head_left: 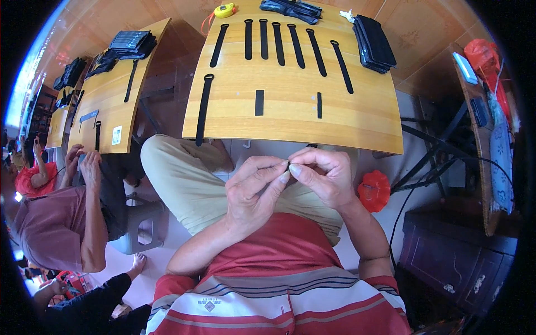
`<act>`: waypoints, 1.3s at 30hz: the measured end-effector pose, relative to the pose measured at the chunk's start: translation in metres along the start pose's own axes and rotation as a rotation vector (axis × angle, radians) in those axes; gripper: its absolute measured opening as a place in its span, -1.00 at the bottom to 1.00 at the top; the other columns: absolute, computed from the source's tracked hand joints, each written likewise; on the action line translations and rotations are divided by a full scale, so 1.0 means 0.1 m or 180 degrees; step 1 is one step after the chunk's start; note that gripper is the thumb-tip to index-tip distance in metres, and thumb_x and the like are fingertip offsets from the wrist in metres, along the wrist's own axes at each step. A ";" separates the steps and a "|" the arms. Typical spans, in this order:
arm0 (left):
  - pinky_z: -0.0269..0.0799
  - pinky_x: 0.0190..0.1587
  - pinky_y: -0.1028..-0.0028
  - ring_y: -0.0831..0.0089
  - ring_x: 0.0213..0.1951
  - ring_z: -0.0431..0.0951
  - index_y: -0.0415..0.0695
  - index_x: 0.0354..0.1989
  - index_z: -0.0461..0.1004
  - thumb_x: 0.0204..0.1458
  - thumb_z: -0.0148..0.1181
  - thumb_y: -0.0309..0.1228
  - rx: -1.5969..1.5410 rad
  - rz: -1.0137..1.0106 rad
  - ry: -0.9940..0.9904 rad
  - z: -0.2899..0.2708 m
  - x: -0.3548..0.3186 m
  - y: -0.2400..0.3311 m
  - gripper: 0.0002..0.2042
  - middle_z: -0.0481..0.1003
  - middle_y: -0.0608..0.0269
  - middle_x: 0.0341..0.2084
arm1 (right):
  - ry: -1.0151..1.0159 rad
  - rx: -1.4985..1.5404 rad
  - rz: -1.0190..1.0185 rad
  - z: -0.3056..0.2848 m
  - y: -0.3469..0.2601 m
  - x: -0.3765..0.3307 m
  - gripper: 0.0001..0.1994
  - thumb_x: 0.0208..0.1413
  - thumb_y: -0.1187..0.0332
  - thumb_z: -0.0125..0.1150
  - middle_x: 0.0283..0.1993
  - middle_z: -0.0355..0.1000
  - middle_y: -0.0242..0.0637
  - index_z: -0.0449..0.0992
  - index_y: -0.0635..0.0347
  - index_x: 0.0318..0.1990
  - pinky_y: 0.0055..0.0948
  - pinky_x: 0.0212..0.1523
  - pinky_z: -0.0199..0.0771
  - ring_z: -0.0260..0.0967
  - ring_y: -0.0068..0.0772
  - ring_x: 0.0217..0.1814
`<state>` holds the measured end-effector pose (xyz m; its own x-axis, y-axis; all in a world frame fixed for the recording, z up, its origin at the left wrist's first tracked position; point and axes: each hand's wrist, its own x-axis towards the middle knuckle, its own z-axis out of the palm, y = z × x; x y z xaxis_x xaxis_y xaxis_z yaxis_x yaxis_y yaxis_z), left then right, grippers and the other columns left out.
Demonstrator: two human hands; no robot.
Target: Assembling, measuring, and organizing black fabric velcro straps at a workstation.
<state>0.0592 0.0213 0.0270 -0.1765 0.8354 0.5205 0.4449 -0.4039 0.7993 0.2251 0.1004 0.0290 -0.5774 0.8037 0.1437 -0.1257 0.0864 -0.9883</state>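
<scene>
Head view shows the left hand [249, 188] and right hand [326, 177] both pinching a small black piece [288, 166] between them, about equally near each, its long axis too hidden to tell, while black straps [278, 44] lie on the bench [290, 124] beyond.

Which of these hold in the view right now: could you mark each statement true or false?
1. The bare left hand and bare right hand pinch a small dark piece between their fingertips. True.
2. The yellow, rounded tape measure lies at the near edge of the yellowish-brown wooden table. False: the tape measure is at the far edge.
3. The long black strap at the table's near left sticks out past its near edge. True.
4. The right hand lies flat on the tabletop. False: both hands are raised over the lap.
5. The folded black stack lies at the table's far right. True.
</scene>
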 end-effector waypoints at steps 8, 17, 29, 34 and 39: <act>0.53 -0.24 0.48 0.33 -0.26 0.62 -0.25 -0.18 0.63 -0.01 0.36 -0.62 -0.0004 -0.0070 -0.0013 0.01 -0.02 0.00 -0.80 0.59 0.09 -0.27 | -0.0124 -0.0031 0.0203 -0.03 -0.02 -0.02 -0.89 0.20 0.52 0.23 -0.22 0.56 -0.19 0.60 0.43 -0.22 -0.58 -0.20 0.48 0.48 -0.54 -0.21; 0.52 -0.25 0.48 0.33 -0.27 0.62 -0.26 -0.19 0.64 -0.01 0.36 -0.61 0.0046 -0.0092 -0.0070 0.03 0.03 0.02 -0.82 0.59 0.10 -0.28 | -0.0020 0.0052 0.0088 -0.04 0.01 0.00 -0.87 0.21 0.45 0.26 -0.28 0.58 -0.34 0.61 0.37 -0.25 -0.64 -0.27 0.42 0.43 -0.70 -0.27; 0.51 -0.25 0.49 0.35 -0.28 0.61 -0.26 -0.21 0.63 0.03 0.33 -0.62 -0.0072 -0.0333 -0.0048 0.07 -0.03 -0.01 -0.85 0.58 0.09 -0.28 | 0.0126 -0.0104 0.0042 0.01 0.06 -0.05 -0.91 0.19 0.52 0.20 -0.31 0.55 -0.36 0.57 0.38 -0.26 -0.63 -0.25 0.43 0.42 -0.72 -0.28; 0.45 -0.21 0.52 0.44 -0.25 0.55 -0.27 -0.20 0.59 0.12 0.26 -0.58 -0.0240 -0.0696 -0.0103 0.07 -0.06 0.03 -0.90 0.57 0.13 -0.27 | 0.0167 -0.0145 0.0035 0.04 0.09 -0.07 -0.93 0.17 0.52 0.21 -0.38 0.50 -0.43 0.54 0.36 -0.31 -0.66 -0.36 0.39 0.37 -0.76 -0.35; 0.41 -0.23 0.56 0.52 -0.28 0.49 -0.30 -0.20 0.56 0.19 0.20 -0.53 -0.0524 -0.0921 -0.0126 0.06 -0.05 0.05 -0.90 0.54 0.19 -0.30 | 0.0083 -0.0319 -0.0051 0.06 0.12 -0.09 -0.95 0.17 0.54 0.22 -0.43 0.47 -0.48 0.52 0.35 -0.29 -0.66 -0.40 0.40 0.34 -0.79 -0.38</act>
<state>0.0675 0.0175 0.0270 -0.2392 0.9368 0.2555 0.2330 -0.2000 0.9517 0.2243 0.0908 0.0162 -0.5547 0.8166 0.1594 -0.0526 0.1567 -0.9862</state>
